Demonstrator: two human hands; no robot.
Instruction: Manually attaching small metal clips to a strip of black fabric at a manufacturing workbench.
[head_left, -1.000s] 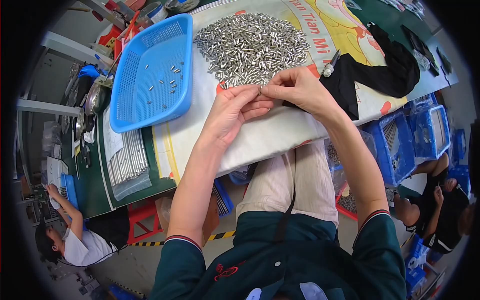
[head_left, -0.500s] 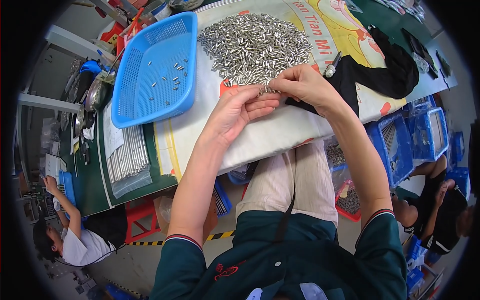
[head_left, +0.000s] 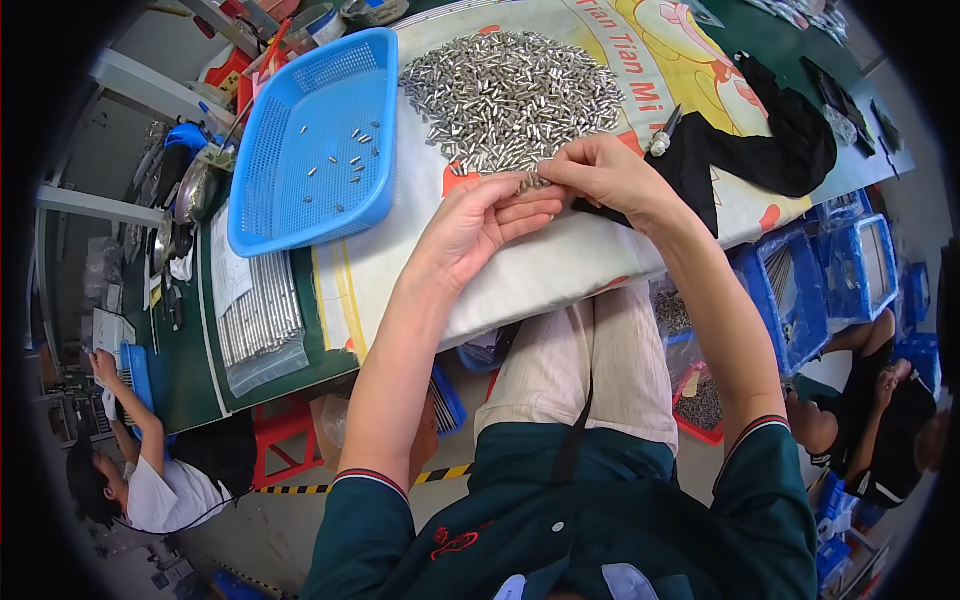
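Note:
My left hand [head_left: 478, 222] is turned palm up at the near edge of a heap of small silvery metal pins [head_left: 515, 95]. Between its thumb and fingers it grips several of these small metal pins [head_left: 531, 183]. From the right, my right hand [head_left: 608, 178] meets it, thumb and fingertips pinched together on the same pins. Exactly how many lie under the fingertips is hidden. To the left, a blue perforated plastic basket [head_left: 275, 215] has several loose pins [head_left: 356, 168] scattered on its bottom.
A printed cloth [head_left: 510, 278] covers the table under the heap. Right of my hands lie a black cloth [head_left: 745, 155] and a pointed tool [head_left: 664, 138]. Bagged metal rods [head_left: 262, 325] lie at left. Blue bins [head_left: 845, 265] stand at right. Other people sit at both sides.
The view has shifted slightly, so the basket appears a little farther right and lower. Both hands stay together over the pins, with only small finger movement.

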